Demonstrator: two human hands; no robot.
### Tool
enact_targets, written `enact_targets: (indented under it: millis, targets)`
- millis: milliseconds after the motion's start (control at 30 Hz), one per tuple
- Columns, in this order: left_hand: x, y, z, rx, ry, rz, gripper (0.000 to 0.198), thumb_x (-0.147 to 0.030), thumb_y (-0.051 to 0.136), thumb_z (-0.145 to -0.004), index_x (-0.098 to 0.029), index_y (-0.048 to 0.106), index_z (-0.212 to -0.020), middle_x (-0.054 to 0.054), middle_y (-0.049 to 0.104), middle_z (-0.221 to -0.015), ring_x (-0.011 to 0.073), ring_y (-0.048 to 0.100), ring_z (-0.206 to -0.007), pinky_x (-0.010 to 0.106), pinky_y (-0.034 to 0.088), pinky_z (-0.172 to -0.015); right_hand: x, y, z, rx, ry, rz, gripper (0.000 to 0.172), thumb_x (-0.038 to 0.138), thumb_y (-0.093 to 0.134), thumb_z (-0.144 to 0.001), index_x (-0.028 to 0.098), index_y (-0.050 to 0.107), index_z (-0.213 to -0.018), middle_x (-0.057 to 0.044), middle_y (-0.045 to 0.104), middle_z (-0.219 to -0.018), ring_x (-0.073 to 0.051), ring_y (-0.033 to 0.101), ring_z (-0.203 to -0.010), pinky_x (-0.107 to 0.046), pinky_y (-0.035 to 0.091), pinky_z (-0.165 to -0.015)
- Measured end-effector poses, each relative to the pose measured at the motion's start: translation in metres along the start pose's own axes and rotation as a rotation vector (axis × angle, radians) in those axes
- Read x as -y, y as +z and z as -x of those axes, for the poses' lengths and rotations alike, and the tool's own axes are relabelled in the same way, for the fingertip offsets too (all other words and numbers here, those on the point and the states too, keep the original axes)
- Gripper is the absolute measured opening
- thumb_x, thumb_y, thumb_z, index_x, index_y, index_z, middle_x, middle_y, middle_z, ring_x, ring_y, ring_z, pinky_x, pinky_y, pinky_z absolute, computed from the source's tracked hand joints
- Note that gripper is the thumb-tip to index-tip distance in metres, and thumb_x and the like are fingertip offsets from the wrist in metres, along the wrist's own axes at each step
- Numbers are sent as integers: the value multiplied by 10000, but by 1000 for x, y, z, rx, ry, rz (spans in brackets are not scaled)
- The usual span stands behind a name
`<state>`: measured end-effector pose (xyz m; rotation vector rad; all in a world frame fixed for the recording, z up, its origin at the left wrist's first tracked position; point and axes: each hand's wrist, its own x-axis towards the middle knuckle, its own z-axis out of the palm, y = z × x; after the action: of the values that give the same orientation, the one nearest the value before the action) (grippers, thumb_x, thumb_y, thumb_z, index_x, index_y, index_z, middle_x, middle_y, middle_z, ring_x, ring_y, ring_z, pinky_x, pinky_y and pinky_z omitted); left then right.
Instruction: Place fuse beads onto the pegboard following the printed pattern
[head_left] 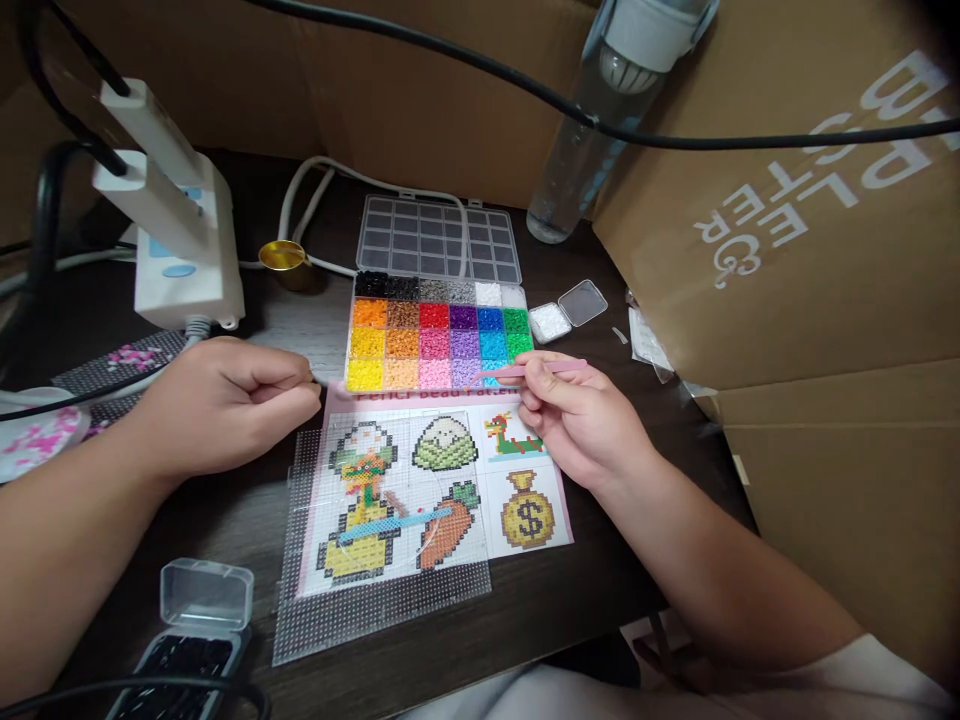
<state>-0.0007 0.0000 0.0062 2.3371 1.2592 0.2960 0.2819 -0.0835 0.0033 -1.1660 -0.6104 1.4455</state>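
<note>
Pinched in my right hand (574, 410) are pink tweezers (551, 368), their tips pointing left over the front rows of a bead box (349, 345). The box holds fuse beads sorted by colour, and its clear lid (439, 240) lies folded back. My left hand (232, 400) is a closed fist left of the box; whether it holds anything is hidden. In front lies a clear pegboard (382, 612) over a printed pattern sheet (491, 510). Orange, green and light blue beads (394, 523) form a partial figure on the board. The sheet shows a dragon boat, a money bag and a carrot.
A white power strip (184, 240) with plugs stands at left, near a small gold cup (283, 257). Behind are a water bottle (570, 150) and cardboard walls (750, 300). A small box of white beads (551, 322) sits right; a box of black pieces (184, 660) lies front left.
</note>
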Motion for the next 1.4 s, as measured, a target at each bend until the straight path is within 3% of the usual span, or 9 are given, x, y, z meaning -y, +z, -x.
enact_targets:
  millis: [267, 367, 500, 867, 1400]
  targets:
    - [-1, 4, -1, -18, 37, 68, 372, -346, 434, -756, -188, 286, -454, -52, 231, -456, 50, 242, -444, 203, 226, -432, -9, 6, 11, -15, -119, 162, 142, 321, 782, -730, 192, 737, -769, -35, 723, -753, -66, 446, -475, -222, 351, -427]
    - [-5, 5, -1, -32, 27, 117, 369, -335, 457, -722, -193, 249, -452, -53, 217, -448, 56, 225, -446, 221, 207, -434, -16, 20, 21, 13, -209, 357, 94, 302, 759, -762, 214, 761, -796, -27, 731, -697, -106, 570, -534, -234, 451, -481]
    - [-9, 5, 1, -27, 7, 133, 346, -305, 444, -715, -192, 239, -460, -50, 213, -454, 61, 220, -464, 229, 200, -455, -24, 40, 31, 117, -297, 558, 70, 243, 717, -786, 212, 776, -764, -49, 770, -778, -184, 711, -727, -289, 577, -641]
    - [-14, 2, 0, -7, 0, 132, 356, -303, 447, -717, -194, 223, -463, -52, 199, -452, 64, 209, -474, 238, 186, -467, -35, 45, 31, 174, -337, 635, 116, 191, 678, -801, 228, 789, -802, -48, 774, -798, -187, 715, -738, -302, 602, -649]
    - [-12, 5, 0, -38, 46, 145, 337, -277, 468, -688, -185, 245, -454, -56, 208, -450, 54, 213, -447, 235, 194, -441, -36, 47, 30, 151, -345, 642, 106, 177, 697, -785, 235, 785, -776, -38, 771, -775, -183, 715, -716, -294, 601, -630]
